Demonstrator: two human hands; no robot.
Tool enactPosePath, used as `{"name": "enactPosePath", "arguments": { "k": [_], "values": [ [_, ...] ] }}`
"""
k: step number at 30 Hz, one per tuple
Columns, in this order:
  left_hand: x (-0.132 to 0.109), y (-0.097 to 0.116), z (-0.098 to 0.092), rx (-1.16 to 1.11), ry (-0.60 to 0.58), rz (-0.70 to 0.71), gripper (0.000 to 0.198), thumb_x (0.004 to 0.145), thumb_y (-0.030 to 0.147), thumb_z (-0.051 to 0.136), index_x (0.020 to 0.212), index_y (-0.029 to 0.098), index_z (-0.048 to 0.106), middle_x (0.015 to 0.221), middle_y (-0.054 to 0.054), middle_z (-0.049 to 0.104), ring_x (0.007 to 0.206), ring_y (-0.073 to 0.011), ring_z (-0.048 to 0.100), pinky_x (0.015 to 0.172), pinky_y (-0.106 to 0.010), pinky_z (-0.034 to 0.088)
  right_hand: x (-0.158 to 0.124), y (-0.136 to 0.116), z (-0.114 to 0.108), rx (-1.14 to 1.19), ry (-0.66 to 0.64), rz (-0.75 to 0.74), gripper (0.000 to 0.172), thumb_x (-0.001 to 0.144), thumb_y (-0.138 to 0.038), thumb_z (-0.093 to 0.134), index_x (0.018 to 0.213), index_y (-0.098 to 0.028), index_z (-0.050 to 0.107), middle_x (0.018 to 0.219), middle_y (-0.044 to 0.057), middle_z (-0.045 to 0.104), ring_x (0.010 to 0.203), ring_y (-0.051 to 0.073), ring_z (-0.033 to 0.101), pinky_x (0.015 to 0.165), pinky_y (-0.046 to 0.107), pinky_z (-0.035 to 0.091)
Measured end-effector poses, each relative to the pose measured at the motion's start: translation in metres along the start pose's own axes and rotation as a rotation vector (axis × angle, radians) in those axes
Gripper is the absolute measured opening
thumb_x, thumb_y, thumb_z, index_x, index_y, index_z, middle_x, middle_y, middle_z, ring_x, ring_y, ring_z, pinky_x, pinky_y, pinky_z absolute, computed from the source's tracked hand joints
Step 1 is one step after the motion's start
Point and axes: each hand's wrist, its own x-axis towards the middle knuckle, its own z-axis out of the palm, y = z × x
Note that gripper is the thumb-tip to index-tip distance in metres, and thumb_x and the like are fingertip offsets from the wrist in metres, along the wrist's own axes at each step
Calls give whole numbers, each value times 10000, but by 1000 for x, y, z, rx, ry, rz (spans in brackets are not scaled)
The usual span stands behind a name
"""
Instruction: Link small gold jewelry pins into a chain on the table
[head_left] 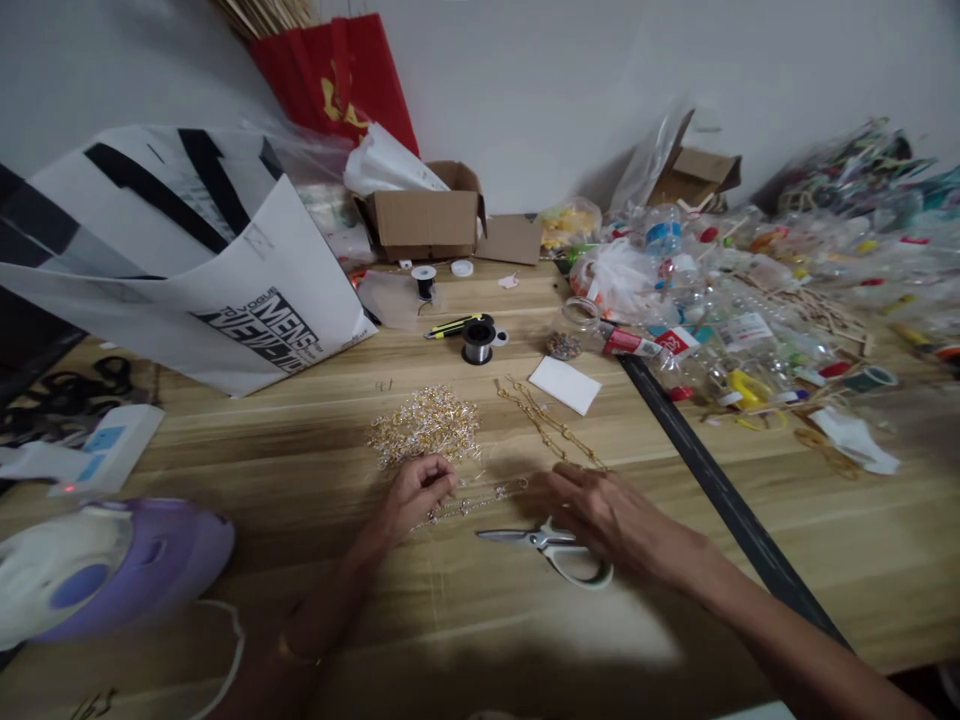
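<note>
My left hand [417, 492] rests on the wooden table [300, 470], fingers curled on one end of a short beaded strand [472, 502]. My right hand [600, 512] lies flat at the strand's other end, fingertips near it. White-handled scissors [547, 545] lie just in front of the right hand, partly under it. A heap of small gold and clear beaded pins [426, 424] sits just beyond the left hand. Gold chains [546, 424] trail away behind the right hand.
A wire spool [478, 340], a yellow-black cutter [452, 325] and a white card [565, 384] lie farther back. A long black ruler [720, 485] runs diagonally on the right. A white bag [195, 250], cardboard boxes [427, 215] and cluttered bottles [750, 300] line the back. A purple device [112, 565] sits left.
</note>
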Motion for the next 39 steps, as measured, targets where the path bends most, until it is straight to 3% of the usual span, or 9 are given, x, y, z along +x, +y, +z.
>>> {"name": "enactPosePath", "arguments": {
  "k": [5, 11, 17, 20, 23, 27, 29, 33, 39],
  "values": [
    [1, -5, -1, -7, 12, -4, 264, 677, 378, 650, 680, 134, 549, 567, 24, 543, 489, -69, 458, 457, -172, 356, -35, -7, 19, -68, -39, 51, 424, 825, -79, 468, 1199, -277, 494, 1070, 63, 602, 852, 178, 600, 638, 272, 489],
    [1, -7, 0, -3, 33, 0, 269, 687, 390, 648, 697, 135, 563, 577, 19, 552, 492, -76, 464, 466, -183, 364, -44, -3, 42, -126, -20, 72, 578, 822, -52, 442, 1341, -297, 376, 1166, 78, 572, 956, 200, 582, 814, 347, 506],
    [2, -5, 0, 2, 41, 4, 256, 681, 376, 654, 695, 134, 574, 574, 16, 564, 496, -80, 470, 469, -185, 370, -44, -2, 33, -60, -67, 80, 618, 764, -48, 470, 1320, -311, 408, 1161, 88, 564, 892, 200, 599, 745, 326, 506],
    [2, -5, -1, -22, 60, -1, 247, 687, 369, 648, 713, 134, 579, 594, 15, 567, 512, -84, 484, 485, -189, 387, -46, 0, 19, 202, -153, 31, 619, 731, -98, 530, 1307, -294, 420, 1190, 66, 553, 966, 192, 582, 791, 300, 481],
    [2, -5, 0, -40, 75, 1, 239, 677, 357, 654, 692, 132, 575, 588, 16, 564, 502, -81, 474, 475, -187, 381, -45, 6, 16, 591, -220, 60, 594, 740, -127, 559, 1305, -257, 429, 1041, 53, 608, 862, 159, 596, 728, 265, 478],
    [2, -5, 0, -56, 103, 8, 230, 677, 351, 651, 677, 135, 572, 582, 16, 569, 493, -79, 470, 474, -189, 384, -38, 16, 35, 1268, -333, 64, 615, 775, -239, 623, 1334, -201, 371, 1041, 104, 607, 816, 154, 609, 654, 259, 481],
    [3, -5, 0, -66, 117, 5, 226, 675, 346, 654, 670, 136, 570, 565, 23, 558, 489, -76, 466, 478, -189, 387, -33, 17, 46, 1471, -357, 58, 686, 742, -285, 676, 1341, -191, 355, 1027, 113, 605, 798, 151, 609, 656, 263, 480],
    [3, -5, 0, -88, 130, 19, 220, 679, 336, 658, 668, 133, 572, 561, 25, 557, 499, -75, 469, 484, -185, 387, -26, 12, 52, 1389, -289, 141, 762, 681, -249, 741, 1345, -234, 368, 852, 14, 578, 704, 104, 558, 658, 247, 468],
    [3, -6, 0, -117, 128, 34, 203, 701, 319, 651, 674, 132, 576, 576, 24, 566, 502, -74, 471, 492, -190, 388, -21, -4, 37, 1078, -266, 165, 804, 680, -307, 728, 1378, -250, 333, 925, 36, 592, 800, 165, 564, 738, 336, 487]
  ]
}}
